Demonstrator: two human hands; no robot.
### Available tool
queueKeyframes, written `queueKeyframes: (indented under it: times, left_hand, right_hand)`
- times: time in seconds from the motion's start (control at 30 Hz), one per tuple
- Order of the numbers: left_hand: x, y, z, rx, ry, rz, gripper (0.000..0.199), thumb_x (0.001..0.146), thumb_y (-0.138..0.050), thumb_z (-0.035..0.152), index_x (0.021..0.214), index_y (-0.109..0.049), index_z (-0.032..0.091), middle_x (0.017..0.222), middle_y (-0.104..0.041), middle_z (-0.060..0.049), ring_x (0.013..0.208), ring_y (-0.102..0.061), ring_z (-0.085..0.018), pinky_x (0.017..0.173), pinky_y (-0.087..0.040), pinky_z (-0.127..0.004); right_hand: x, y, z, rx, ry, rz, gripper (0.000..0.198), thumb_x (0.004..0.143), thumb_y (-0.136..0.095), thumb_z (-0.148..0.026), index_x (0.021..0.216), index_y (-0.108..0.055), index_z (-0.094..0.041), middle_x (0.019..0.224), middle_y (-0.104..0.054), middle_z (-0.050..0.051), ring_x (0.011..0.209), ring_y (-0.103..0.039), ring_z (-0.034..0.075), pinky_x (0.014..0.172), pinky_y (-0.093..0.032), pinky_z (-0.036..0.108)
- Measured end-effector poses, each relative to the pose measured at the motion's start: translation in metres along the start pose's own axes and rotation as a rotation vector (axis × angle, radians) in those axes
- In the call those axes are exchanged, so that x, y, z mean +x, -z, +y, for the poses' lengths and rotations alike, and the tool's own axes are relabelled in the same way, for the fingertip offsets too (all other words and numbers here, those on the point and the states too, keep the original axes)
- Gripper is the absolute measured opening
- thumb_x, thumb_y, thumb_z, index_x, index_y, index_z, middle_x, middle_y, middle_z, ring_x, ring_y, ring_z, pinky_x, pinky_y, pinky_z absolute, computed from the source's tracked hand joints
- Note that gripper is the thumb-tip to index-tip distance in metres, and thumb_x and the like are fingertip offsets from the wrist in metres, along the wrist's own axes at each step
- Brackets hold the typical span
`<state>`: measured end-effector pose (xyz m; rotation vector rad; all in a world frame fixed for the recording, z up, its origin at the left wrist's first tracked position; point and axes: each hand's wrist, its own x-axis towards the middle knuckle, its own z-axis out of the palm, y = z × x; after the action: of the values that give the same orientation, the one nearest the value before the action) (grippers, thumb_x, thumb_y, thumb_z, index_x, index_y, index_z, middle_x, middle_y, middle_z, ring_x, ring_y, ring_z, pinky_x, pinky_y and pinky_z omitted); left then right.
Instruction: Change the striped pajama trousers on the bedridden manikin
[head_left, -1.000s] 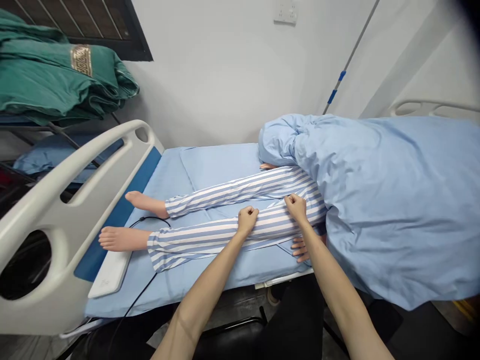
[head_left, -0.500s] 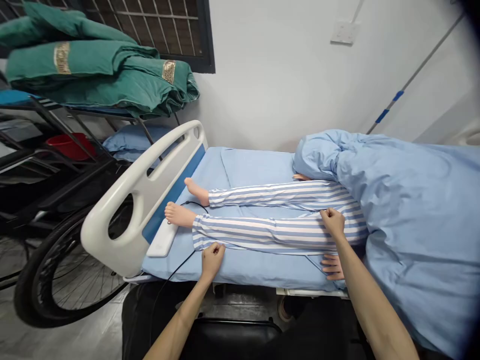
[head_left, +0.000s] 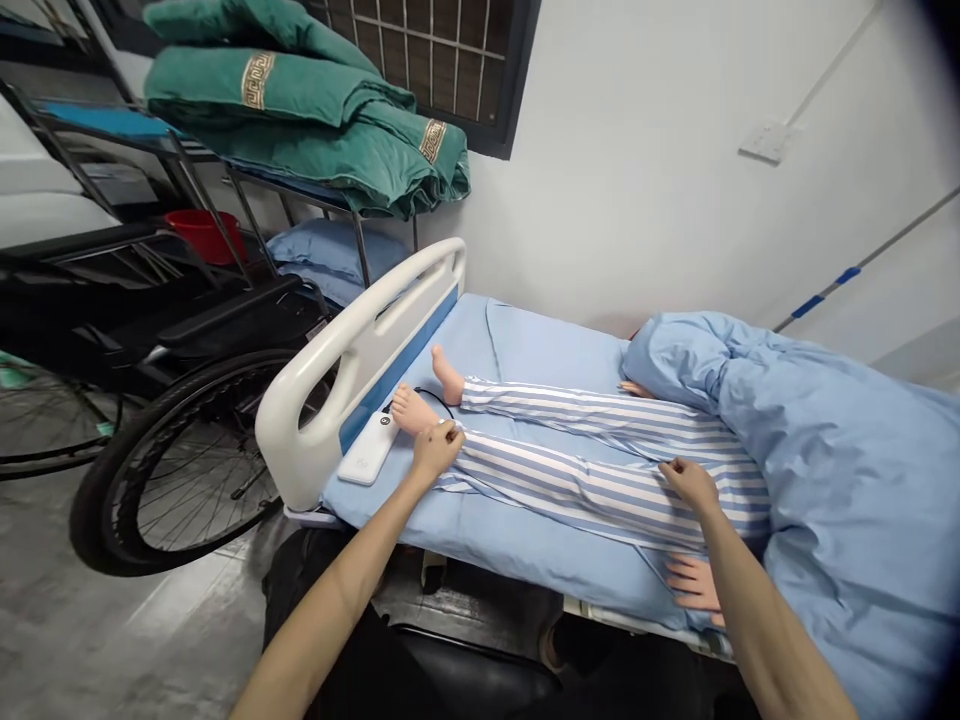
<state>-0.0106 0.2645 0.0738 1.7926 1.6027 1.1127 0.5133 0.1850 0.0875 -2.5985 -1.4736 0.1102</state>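
Observation:
Blue-and-white striped pajama trousers (head_left: 592,480) cover the legs of what looks like a mannequin lying on the bed. At the nearer ankle, my left hand (head_left: 437,450) is closed on the trouser cuff, beside the bare foot (head_left: 412,410). My right hand (head_left: 690,485) pinches the trouser fabric higher up the same leg, over the thigh. The farther foot (head_left: 448,375) points up, its leg lying flat. Below my right wrist rests the mannequin's hand (head_left: 694,580), palm down on the sheet. A blue quilt (head_left: 847,470) hides the upper body.
A white flat device (head_left: 369,450) with a dark cable lies by the feet, against the bed's footboard (head_left: 300,400). A wheelchair (head_left: 180,470) stands beyond it on the left. Green folded bedding (head_left: 315,120) sits on a rack near the window. A black seat (head_left: 465,670) is below me.
My view has turned left, so the scene sits farther right and tilted. My left hand has moved from the cuff's outer edge up onto the ankle. My right hand stays at the thigh.

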Motion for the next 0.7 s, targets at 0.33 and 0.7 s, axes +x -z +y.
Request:
queueKeyframes:
  times: [0.33,0.7]
  left_hand:
    - [0.078,-0.003,-0.011,0.184,0.547,0.599,0.017,0.095,-0.025,0.019,0.083,-0.037,0.020,0.093,-0.047,-0.013,0.098,-0.047,-0.029,0.076,-0.030,-0.039]
    - [0.086,-0.005,-0.002,0.095,0.659,0.640,0.024,0.091,-0.040,0.034,0.103,-0.046,0.015,0.112,-0.050,-0.027,0.118,-0.045,-0.045,0.077,-0.044,-0.051]
  right_hand:
    - [-0.020,-0.023,-0.011,-0.053,-0.107,0.200,0.030,0.084,-0.047,-0.046,0.072,-0.060,-0.022,0.076,-0.066,0.009,0.075,-0.058,0.024,0.058,-0.029,0.031]
    - [-0.019,-0.026,-0.011,-0.017,-0.121,0.226,0.030,0.083,-0.048,-0.046,0.069,-0.058,-0.021,0.072,-0.062,0.005,0.073,-0.053,0.021,0.060,-0.027,0.029]
